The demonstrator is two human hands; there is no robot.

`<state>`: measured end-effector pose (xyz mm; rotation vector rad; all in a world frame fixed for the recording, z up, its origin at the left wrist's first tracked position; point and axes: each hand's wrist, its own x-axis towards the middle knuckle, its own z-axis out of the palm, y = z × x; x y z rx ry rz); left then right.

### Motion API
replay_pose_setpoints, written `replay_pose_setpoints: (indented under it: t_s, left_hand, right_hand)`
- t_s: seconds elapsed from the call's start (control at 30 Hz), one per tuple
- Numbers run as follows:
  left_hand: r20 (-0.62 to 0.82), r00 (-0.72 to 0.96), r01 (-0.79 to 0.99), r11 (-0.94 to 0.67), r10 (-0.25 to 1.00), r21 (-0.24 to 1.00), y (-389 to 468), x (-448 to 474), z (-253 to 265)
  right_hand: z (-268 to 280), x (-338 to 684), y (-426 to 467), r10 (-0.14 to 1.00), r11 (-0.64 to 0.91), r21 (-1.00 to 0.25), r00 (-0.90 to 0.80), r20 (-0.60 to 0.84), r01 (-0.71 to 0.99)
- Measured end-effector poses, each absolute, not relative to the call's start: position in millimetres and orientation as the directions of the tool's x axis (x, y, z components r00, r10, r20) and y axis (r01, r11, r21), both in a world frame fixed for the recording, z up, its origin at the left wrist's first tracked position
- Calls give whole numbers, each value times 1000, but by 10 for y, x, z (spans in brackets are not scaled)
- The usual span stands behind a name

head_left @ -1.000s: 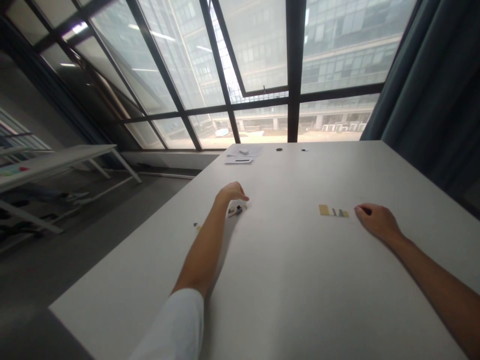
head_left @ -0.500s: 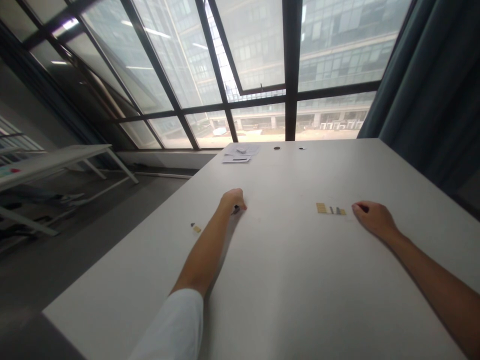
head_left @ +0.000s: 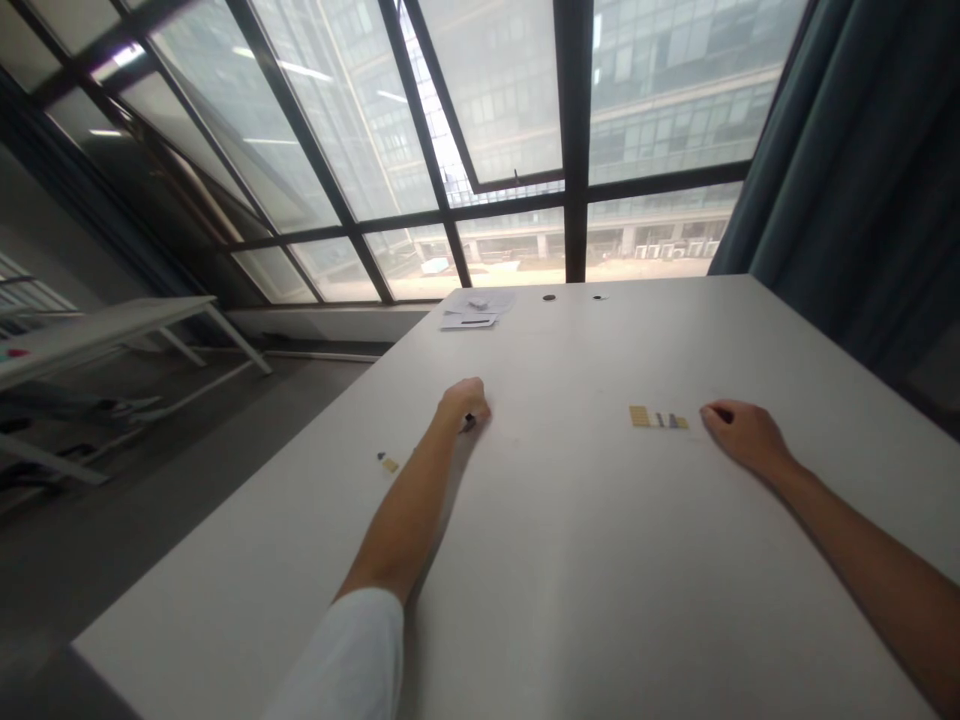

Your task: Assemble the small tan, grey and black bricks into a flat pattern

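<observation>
My left hand (head_left: 463,402) is closed and rests on the white table (head_left: 570,540), left of the middle. A small dark and pale thing (head_left: 469,422) shows under its curled fingers; its kind is too small to make out. My right hand (head_left: 742,432) lies on the table as a loose fist, with nothing seen in it. Just left of its fingertips lies a flat row of small yellow and grey pieces (head_left: 651,418), apart from the hand. Left of my left forearm sits a small yellow piece with a dark tip (head_left: 388,462).
White papers (head_left: 471,310) with a dark pen-like strip lie at the table's far left corner. Two dark round spots (head_left: 550,297) are near the far edge. Large windows stand behind, a dark curtain (head_left: 832,170) on the right, another table (head_left: 112,325) at left.
The view has shifted slightly, so everything sits a little further left. Both hands keep the same closed shape and place on the table.
</observation>
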<state>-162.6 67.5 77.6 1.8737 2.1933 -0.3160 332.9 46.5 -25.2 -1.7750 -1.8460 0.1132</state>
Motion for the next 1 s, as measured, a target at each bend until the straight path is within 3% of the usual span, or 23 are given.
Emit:
replay_pose_setpoints:
  t_s: [0.27,0.5,0.7,1.0]
  left_hand:
    - [-151,-96,991,109,984,79,574,-1299,924]
    - [55,163,975,-169,985,145,276,-674,869]
    - [32,394,900,-393,918,191,-8,-211,601]
    - [-51,481,844,-447,875,298,-68,-79,451]
  right_hand:
    - [-216,3294,446,942,116,-462,50,331,879]
    - [-214,3289,454,927,141,-494,61,371,858]
    - [-220,3280,476,921,152,-493,58,386,857]
    - [-186,3230,451,913,174,-511,57,405,842]
